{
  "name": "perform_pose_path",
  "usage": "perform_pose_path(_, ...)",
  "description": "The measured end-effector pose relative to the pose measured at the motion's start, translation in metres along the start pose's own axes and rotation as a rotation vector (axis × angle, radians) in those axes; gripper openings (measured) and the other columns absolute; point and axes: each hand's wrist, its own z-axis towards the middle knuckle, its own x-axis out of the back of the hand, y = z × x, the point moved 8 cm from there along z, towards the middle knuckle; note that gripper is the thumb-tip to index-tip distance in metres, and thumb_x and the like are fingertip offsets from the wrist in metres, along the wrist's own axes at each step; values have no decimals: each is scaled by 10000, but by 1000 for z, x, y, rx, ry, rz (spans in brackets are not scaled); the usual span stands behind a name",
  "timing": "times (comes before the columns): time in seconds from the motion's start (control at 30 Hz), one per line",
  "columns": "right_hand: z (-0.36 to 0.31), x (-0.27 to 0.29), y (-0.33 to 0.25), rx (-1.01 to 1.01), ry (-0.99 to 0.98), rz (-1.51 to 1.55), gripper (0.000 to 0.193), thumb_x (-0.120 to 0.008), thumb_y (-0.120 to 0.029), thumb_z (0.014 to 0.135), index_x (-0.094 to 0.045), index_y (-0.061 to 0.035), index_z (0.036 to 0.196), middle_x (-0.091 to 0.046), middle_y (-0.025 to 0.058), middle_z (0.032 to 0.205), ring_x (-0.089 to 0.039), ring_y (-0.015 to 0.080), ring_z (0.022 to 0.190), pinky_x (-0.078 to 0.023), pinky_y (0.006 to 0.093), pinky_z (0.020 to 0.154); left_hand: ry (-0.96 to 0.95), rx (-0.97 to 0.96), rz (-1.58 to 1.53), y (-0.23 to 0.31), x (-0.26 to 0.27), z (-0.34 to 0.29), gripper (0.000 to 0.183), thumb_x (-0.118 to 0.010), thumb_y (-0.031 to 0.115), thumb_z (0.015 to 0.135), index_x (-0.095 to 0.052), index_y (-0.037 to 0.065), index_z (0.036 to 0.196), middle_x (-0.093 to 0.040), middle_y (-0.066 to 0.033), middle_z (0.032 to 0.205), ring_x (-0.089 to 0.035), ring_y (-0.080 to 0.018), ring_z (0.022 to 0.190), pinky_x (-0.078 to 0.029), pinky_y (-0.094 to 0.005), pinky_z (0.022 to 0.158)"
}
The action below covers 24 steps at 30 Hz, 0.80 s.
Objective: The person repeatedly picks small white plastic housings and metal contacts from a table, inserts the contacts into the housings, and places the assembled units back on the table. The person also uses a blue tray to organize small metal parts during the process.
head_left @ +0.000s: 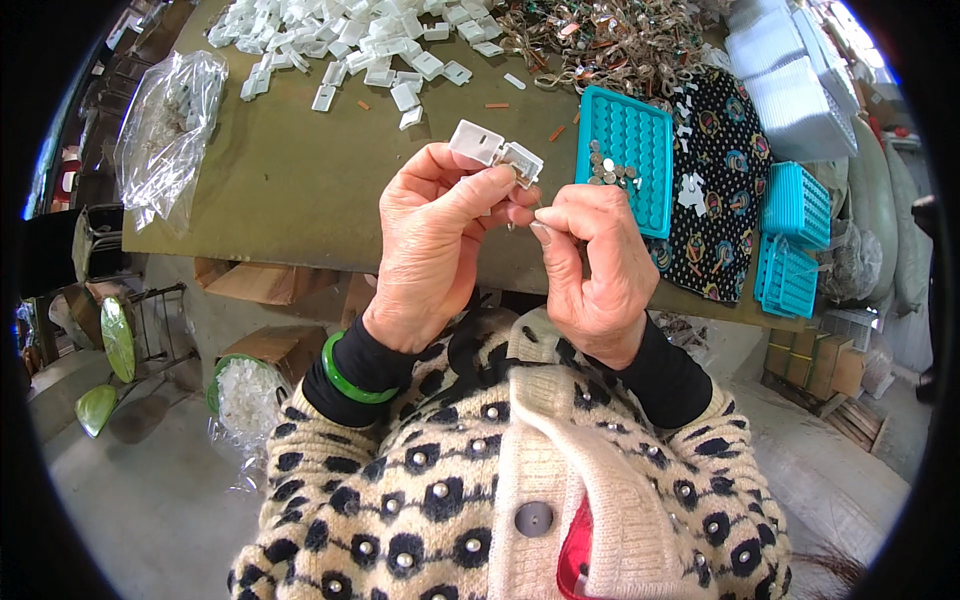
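Observation:
My left hand (425,240) holds a small white hinged plastic case (476,143) above the table's near edge. The case is spread open, its lid tilted up and its other half between thumb and fingers. Close against it, my right hand (605,262) has thumb and forefinger pinched together just below that half. Something thin shows at those fingertips, too small to name. A turquoise tray (652,150) with rows of round hollows lies beyond my right hand. Several small round metal discs (608,166) rest in it.
Many white cases (350,40) are heaped at the back of the olive table (290,170). Right of them is a tangle of wires (610,40). A clear plastic bag (170,140) lies left; patterned dark cloth (715,250) and stacked turquoise trays (797,205) are right.

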Motion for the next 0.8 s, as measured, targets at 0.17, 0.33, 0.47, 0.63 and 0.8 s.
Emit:
perform_pose_path(0.17, 0, 2, 16, -268, -59, 106, 214, -689, 99, 795, -603, 9, 969, -600, 124, 890, -611, 251, 725, -494, 306, 597, -35, -57, 20, 2, -2, 3, 118, -666, -30, 864, -574, 12, 924, -682, -132, 930, -692, -206, 767, -572, -301, 666)
perform_pose_path(0.33, 2, 3, 7, -141, -42, 40, 222, -698, 116, 774, -611, 7, 947, -607, 122, 874, -616, 242, 728, -500, 306, 605, -20, -69, 33, 3, 0, 4, 122, -666, -31, 863, -572, 16, 924, -680, -128, 925, -692, -203, 764, -573, -307, 665)
perform_pose_path(0.47, 0, 3, 5, -105, -42, 24, 221, -699, 120, 769, -615, 9, 940, -611, 122, 869, -619, 243, 731, -505, 311, 609, -9, -65, 45, 2, -1, 4, 124, -660, -32, 867, -562, 20, 923, -677, -129, 913, -694, -204, 758, -574, -307, 660)
perform_pose_path(0.63, 0, 6, 9, -168, -29, 121, 241, -684, 130, 766, -609, 10, 961, -613, 124, 875, -630, 246, 742, -506, 311, 611, -23, 27, 0, -4, -1, 4, 121, -646, -35, 877, -550, 26, 921, -670, -124, 898, -693, -206, 753, -568, -304, 636)
perform_pose_path(0.8, 3, -2, 15, -212, -71, 54, 227, -691, 103, 790, -603, 1, 972, -608, 101, 886, -584, 168, 680, -472, 271, 562, -7, -40, -4, -4, -1, 4, 138, -652, -48, 869, -551, 27, 927, -663, -114, 893, -660, -173, 706, -540, -283, 598)
